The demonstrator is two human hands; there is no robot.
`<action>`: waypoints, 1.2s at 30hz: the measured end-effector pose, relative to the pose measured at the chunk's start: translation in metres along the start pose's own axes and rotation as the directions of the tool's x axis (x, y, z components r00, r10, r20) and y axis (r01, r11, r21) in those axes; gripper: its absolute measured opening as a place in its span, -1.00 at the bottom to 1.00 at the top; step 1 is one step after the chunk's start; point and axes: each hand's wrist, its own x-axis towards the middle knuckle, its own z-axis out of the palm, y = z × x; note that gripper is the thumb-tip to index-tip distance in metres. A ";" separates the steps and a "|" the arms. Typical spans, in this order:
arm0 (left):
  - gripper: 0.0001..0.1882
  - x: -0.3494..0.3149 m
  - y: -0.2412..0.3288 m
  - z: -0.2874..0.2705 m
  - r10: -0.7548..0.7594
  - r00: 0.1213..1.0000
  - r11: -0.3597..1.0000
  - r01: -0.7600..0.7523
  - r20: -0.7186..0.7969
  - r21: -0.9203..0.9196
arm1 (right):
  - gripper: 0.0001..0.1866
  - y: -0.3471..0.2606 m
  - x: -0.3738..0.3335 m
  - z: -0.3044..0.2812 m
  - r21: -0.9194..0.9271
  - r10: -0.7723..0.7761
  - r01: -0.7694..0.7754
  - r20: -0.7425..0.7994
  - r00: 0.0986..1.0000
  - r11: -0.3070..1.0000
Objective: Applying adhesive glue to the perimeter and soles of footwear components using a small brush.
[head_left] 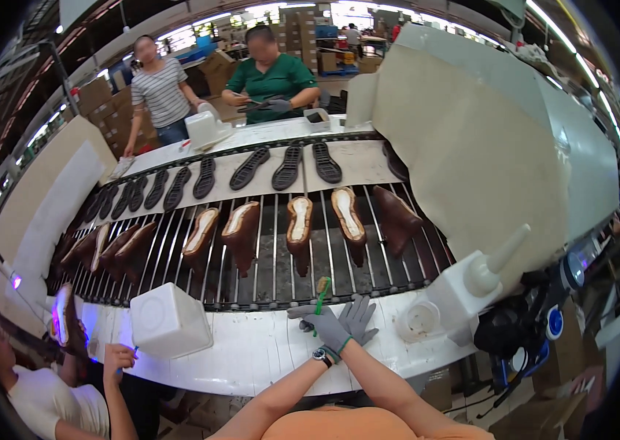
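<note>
My forearms cross at the wrists over the white table edge, the right one on top. My right hand, in a grey glove, is closed around a green-handled toothbrush held upright, bristles up. Beneath and just right of it, my left hand, also gloved and with a watch at the wrist, lies open with fingers stretched. Beyond them, brown shoe uppers with pale undersides rest on the conveyor of metal rods. Black shoe soles lie in a row behind these.
A white jug with a spout and a small white cup stand at my right. Left is a white square container; beside it a co-worker holds a shoe upper. Two people stand across the conveyor.
</note>
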 end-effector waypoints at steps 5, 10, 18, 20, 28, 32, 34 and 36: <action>-0.34 0.005 -0.001 0.003 0.007 1.000 1.000 -0.007 -0.005 0.020 | -0.64 -0.006 -0.004 0.001 0.020 0.037 -0.036 -0.043 0.998 0.999; -0.36 0.004 -0.004 0.010 0.039 0.993 0.999 -0.042 -0.110 -0.030 | -0.63 -0.008 -0.003 0.000 -0.024 0.042 -0.043 -0.031 0.999 0.999; -0.38 0.005 -0.005 0.009 0.063 0.988 0.998 -0.065 -0.139 -0.009 | -0.64 -0.006 -0.002 0.007 -0.224 0.048 -0.038 0.037 0.998 0.974; -0.38 0.005 -0.005 0.010 0.058 0.991 0.998 -0.058 -0.121 0.003 | -0.63 -0.001 -0.001 0.010 -0.311 0.040 -0.017 0.068 0.997 0.950; -0.37 0.002 -0.005 0.010 0.029 0.991 0.998 -0.036 -0.131 -0.050 | -0.63 0.007 0.000 0.009 -0.423 0.016 0.012 0.063 0.998 0.906; -0.37 0.000 -0.006 0.012 0.000 0.997 1.000 0.000 -0.079 -0.006 | -0.65 0.005 -0.002 0.013 -0.366 0.022 0.006 0.072 0.997 0.930; -0.37 -0.001 -0.009 0.014 0.012 0.996 1.000 -0.013 -0.090 -0.016 | -0.66 0.004 -0.001 0.013 -0.364 0.029 -0.017 0.029 0.999 0.931; -0.37 -0.007 -0.014 0.015 -0.025 0.996 0.999 0.023 -0.087 -0.027 | -0.66 0.006 0.001 0.015 -0.371 0.022 -0.007 0.035 0.999 0.929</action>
